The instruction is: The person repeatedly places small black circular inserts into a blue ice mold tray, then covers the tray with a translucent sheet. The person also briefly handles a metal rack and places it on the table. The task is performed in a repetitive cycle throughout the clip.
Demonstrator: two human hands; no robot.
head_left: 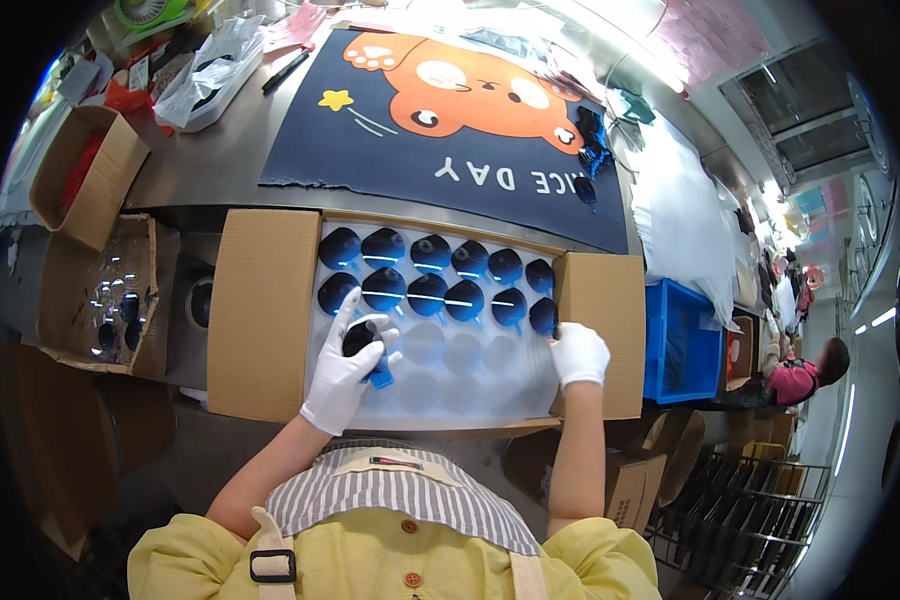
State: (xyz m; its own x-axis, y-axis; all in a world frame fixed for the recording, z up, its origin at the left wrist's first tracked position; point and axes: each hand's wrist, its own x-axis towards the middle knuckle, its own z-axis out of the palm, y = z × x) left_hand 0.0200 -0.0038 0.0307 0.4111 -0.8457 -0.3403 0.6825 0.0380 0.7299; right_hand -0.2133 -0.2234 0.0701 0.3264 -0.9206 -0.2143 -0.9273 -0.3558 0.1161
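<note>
An open cardboard box [262, 315] stands in front of me, its side flaps folded out. Two rows of dark round lenses [427, 293] with bluish lower edges stand in it on a whitish translucent sheet [450, 395], through which faint round shapes show below. My left hand [338, 375], in a white glove, is over the box's left part, its fingers closed around a dark lens [356, 340] with a bright blue tab [381, 376]. My right hand [582, 355], also gloved, is closed at the box's right edge. Its fingertips pinch the end lens [544, 316] of the nearer row.
A dark mat [310, 150] with an orange bear lies beyond the box. To the right stands a blue bin [682, 345] beside white sheeting [680, 210]. Left are a carton [100, 340] with loose lenses and another carton [90, 165]. A person [805, 375] is far right.
</note>
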